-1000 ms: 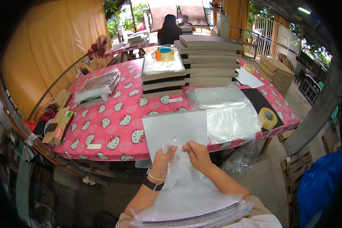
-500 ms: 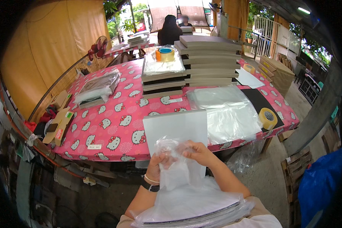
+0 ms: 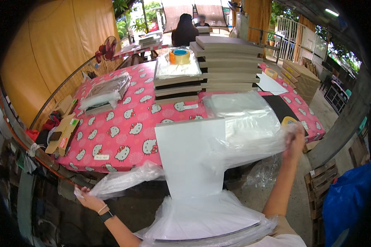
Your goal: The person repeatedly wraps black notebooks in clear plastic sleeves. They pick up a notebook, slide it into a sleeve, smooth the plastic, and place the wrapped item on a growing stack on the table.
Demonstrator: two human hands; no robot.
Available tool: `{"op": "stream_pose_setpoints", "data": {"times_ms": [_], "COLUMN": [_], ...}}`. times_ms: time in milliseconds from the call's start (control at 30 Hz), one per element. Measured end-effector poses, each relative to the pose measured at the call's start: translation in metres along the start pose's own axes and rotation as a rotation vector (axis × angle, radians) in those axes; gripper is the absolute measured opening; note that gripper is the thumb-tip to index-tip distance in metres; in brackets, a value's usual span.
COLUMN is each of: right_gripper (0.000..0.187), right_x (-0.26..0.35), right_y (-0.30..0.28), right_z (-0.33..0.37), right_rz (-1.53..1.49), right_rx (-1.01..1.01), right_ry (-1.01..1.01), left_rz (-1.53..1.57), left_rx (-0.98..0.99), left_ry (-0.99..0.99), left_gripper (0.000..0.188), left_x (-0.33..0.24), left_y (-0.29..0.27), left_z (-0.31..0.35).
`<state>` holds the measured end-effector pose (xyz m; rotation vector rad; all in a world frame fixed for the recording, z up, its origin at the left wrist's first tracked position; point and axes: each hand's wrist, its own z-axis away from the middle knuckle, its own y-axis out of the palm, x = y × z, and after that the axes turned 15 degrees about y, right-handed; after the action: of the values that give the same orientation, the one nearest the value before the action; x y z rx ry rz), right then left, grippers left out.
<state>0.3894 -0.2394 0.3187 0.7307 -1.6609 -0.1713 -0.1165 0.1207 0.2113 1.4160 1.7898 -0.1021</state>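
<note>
My arms are spread wide. Closed on the end of a clear plastic sheet or bag [image 3: 125, 180], my left hand [image 3: 91, 201] is out past the table's near edge. On the other side my right hand [image 3: 293, 141] grips clear plastic [image 3: 253, 151] beside the tape roll. Both stretches of plastic run in toward a white board or pad [image 3: 189, 150] standing upright at the table's edge; whether they are one piece I cannot tell. A plastic-wrapped stack of white sheets [image 3: 206, 220] rests on my lap, touching the board's lower end.
A pink patterned cloth covers the table [image 3: 119, 131]. On it are a pile of clear bags [image 3: 243, 111], a yellowish tape roll [image 3: 288, 120], tall stacks of pads [image 3: 231, 66], a wrapped bundle [image 3: 107, 92] and open cartons [image 3: 64, 133]. Two people sit farther back.
My hands, close together on crumpled plastic before the board, have swung far apart to left and right. The plastic is now drawn out sideways, and the board's front shows.
</note>
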Motion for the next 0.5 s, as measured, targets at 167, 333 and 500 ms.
{"op": "stream_pose_setpoints", "data": {"times_ms": [167, 333, 500], "right_gripper": [0.021, 0.015, 0.012], "right_x": [-0.073, -0.024, -0.050], "right_y": [0.130, 0.162, 0.110], "right_z": [0.091, 0.104, 0.092], "right_rz": [0.616, 0.908, 0.370], "right_rx": [0.993, 1.088, 2.045], "right_ry": [-0.019, 0.315, 0.800], "left_rz": [0.361, 0.709, 1.199], "left_rx": [0.911, 1.752, 0.474], "left_ry": [-0.049, -0.833, -1.394], "left_gripper": [0.037, 0.045, 0.032], "left_x": [-0.125, -0.129, -0.125], "left_y": [0.119, 0.121, 0.114], "left_z": [0.091, 0.137, 0.113]}}
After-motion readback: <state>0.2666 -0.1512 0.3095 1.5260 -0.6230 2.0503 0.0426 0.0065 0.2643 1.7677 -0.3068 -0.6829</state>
